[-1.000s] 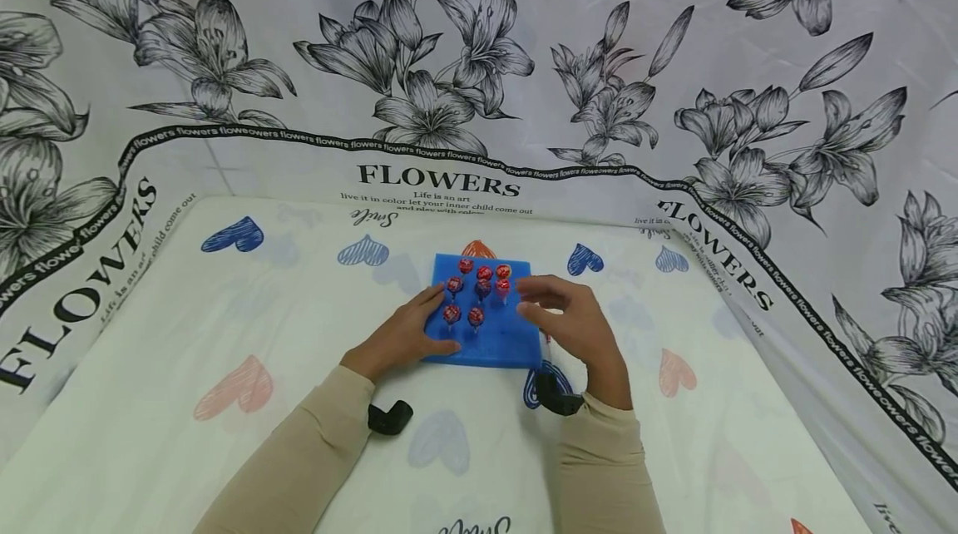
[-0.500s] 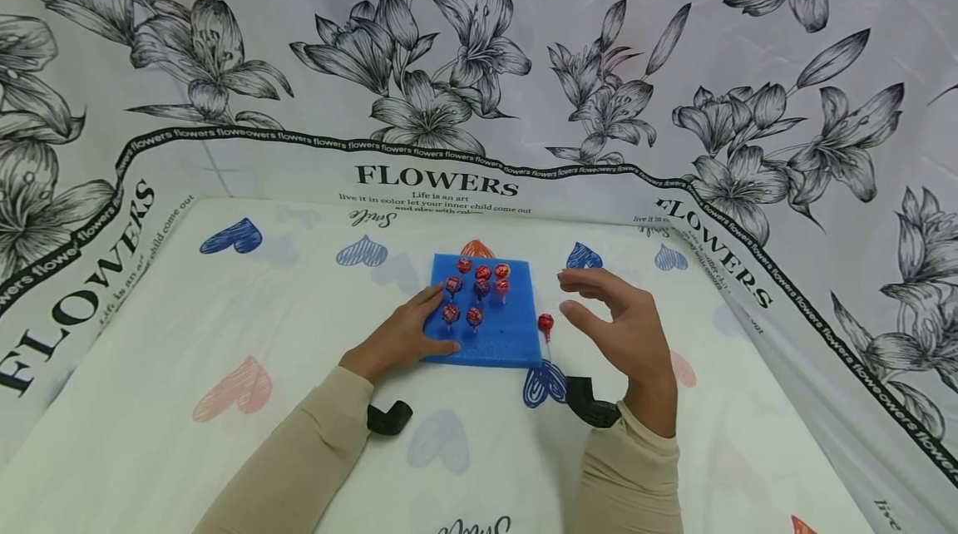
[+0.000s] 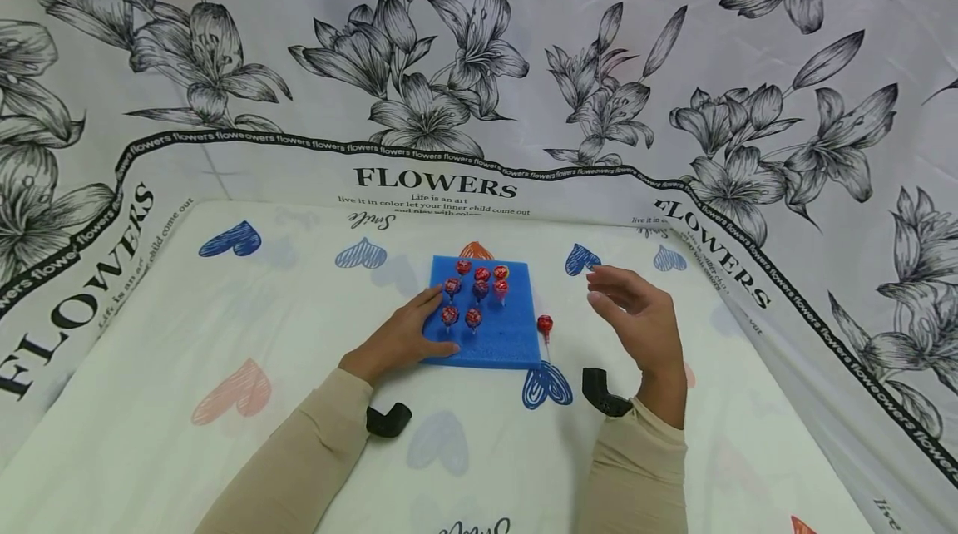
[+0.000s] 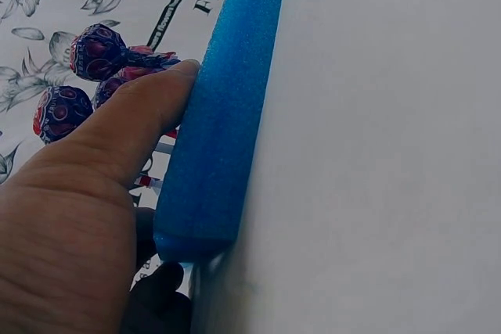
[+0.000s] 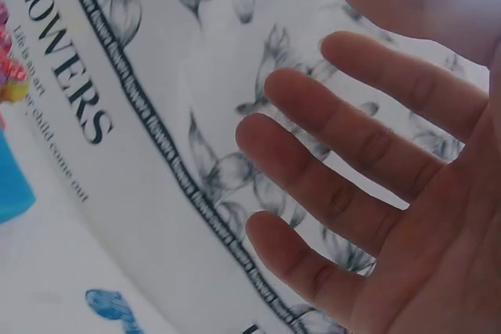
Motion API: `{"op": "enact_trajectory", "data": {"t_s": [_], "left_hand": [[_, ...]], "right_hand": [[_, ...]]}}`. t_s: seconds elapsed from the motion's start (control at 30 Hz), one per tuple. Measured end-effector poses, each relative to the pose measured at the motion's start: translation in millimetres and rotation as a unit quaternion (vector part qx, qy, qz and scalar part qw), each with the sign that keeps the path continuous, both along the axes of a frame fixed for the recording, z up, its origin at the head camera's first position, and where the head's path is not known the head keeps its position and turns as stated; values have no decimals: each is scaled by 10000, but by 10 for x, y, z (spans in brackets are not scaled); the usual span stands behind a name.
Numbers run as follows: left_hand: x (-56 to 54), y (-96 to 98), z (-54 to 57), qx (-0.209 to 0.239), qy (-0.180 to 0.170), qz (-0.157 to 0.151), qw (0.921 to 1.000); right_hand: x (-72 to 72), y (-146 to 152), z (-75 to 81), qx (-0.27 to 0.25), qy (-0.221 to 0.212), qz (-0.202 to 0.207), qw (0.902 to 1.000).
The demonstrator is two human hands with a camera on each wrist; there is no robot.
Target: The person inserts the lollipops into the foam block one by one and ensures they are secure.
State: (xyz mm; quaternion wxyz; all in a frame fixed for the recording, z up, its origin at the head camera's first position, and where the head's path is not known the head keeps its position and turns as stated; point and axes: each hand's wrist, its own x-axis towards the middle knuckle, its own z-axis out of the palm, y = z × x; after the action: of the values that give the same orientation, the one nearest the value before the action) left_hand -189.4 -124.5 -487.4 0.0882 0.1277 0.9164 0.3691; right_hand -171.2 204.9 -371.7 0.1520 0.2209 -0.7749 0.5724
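A blue foam block [image 3: 503,344] lies on the table with several wrapped lollipops standing upright in it, among them a lollipop [image 3: 473,318] at the front of the group. My left hand [image 3: 400,328] rests along the block's left side, fingers extended. Its thumb [image 4: 156,103] lies against the block near the front edge, beside dark-wrapped lollipops [image 4: 64,113] in the left wrist view. My right hand [image 3: 639,322] hovers to the right, holding nothing; its fingers [image 5: 313,174] are relaxed and spread. Between it and the block, a single red lollipop [image 3: 545,324] lies on the table.
A white tablecloth [image 3: 299,451] printed with hearts covers the table. Behind and at both sides hangs a floral curtain [image 3: 337,114] with black lettering. Black camera mounts [image 3: 389,419] sit at both wrists.
My right hand has moved away from the block to the right, uncovering the red lollipop lying beside it. My left hand and the lollipops in the block stay put.
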Motion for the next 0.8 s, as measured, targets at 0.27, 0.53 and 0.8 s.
{"op": "enact_trajectory", "data": {"t_s": [0.27, 0.53, 0.8], "left_hand": [[-1, -9, -13, -56, 82, -45, 9999], [-3, -11, -9, -84, 169, -101, 9998], [3, -5, 12, -55, 183, -119, 9997]], "right_hand": [[-150, 13, -233, 7, -951, -537, 9940], [-337, 19, -570, 286, -1348, -719, 9878], [-451, -32, -823, 498, -1865, -821, 9777]]}}
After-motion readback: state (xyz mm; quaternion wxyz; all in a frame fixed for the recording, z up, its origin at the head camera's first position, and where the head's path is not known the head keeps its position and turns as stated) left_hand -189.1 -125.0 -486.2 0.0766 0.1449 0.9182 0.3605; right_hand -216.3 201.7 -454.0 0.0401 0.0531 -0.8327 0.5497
